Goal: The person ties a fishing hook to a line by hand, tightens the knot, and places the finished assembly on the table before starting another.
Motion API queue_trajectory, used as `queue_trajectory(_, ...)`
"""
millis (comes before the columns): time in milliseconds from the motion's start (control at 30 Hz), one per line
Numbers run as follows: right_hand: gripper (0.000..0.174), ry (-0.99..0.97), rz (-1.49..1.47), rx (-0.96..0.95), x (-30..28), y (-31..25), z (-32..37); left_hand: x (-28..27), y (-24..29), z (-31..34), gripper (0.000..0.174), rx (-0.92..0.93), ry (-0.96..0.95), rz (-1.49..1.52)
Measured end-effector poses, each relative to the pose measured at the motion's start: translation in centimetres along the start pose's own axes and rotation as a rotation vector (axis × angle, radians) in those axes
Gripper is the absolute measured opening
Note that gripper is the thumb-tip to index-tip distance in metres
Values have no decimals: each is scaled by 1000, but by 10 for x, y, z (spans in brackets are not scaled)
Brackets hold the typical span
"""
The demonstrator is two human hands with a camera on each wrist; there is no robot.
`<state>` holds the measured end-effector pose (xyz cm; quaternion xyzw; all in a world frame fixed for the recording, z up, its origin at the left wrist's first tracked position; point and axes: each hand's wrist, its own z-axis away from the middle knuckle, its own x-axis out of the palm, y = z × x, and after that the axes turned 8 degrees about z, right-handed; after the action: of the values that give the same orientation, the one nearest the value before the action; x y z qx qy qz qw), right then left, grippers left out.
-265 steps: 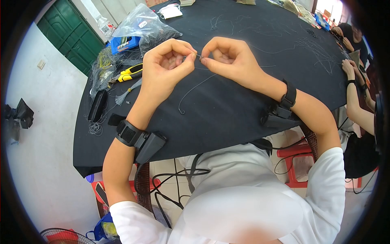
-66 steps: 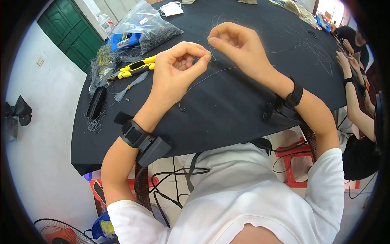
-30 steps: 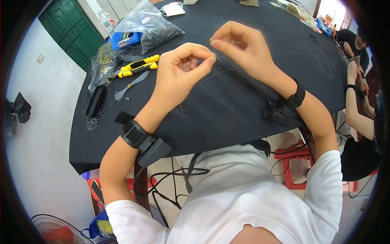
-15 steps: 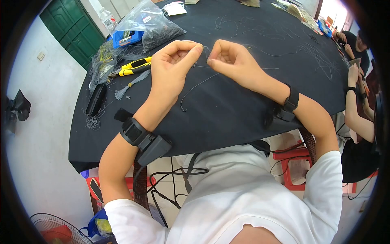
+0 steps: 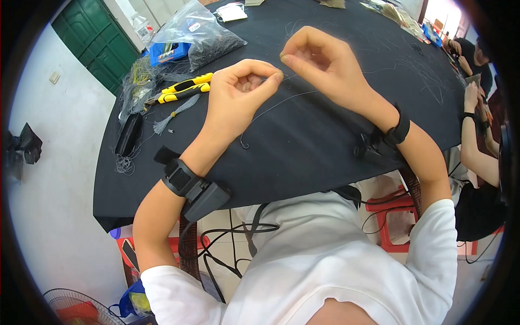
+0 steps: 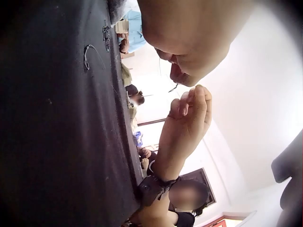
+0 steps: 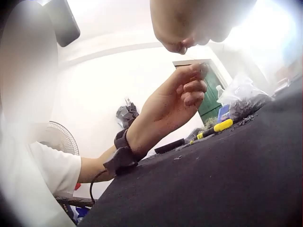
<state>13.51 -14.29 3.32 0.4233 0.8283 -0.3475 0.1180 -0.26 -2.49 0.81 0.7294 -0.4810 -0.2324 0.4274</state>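
Over the dark cloth, my left hand [image 5: 238,89] brings thumb and index fingertips together on a thin fishing line. A little higher and to the right, my right hand [image 5: 325,62] pinches with thumb and index too, its fingertips a small gap from the left ones. The line is barely visible between them. In the left wrist view a small dark hook-like piece [image 6: 174,87] shows at the left fingertips. Another length of grey line [image 5: 281,101] lies curved on the cloth below, with a curled hook-like end [image 5: 245,145] near my left wrist.
On the left lie yellow-and-black pliers [image 5: 184,89], a tied bundle of line [image 5: 176,115], a black case [image 5: 129,134] and tangled line [image 5: 132,89]. Behind them are a blue box [image 5: 168,52] and a clear bag [image 5: 200,40] of dark pieces. Another person [image 5: 479,157] sits at right.
From half a second ago, my right hand has risen and the left has moved right and slightly down. Earlier, the fingertips nearly met, then drew apart. Both hands keep their pinch.
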Motion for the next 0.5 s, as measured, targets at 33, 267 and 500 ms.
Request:
queue_trajectory(33, 11, -18, 2, -8, -2, 2, -2, 0, 0, 0, 6, 7, -22, -11)
queue_trajectory(267, 12, -141, -9, 109, -6, 16, -4, -4, 3, 1, 9, 98, -139, -109)
queue_trajectory(500, 17, -254, -368, 492, 9, 6, 4, -4, 0, -2, 7, 226, 2, -94)
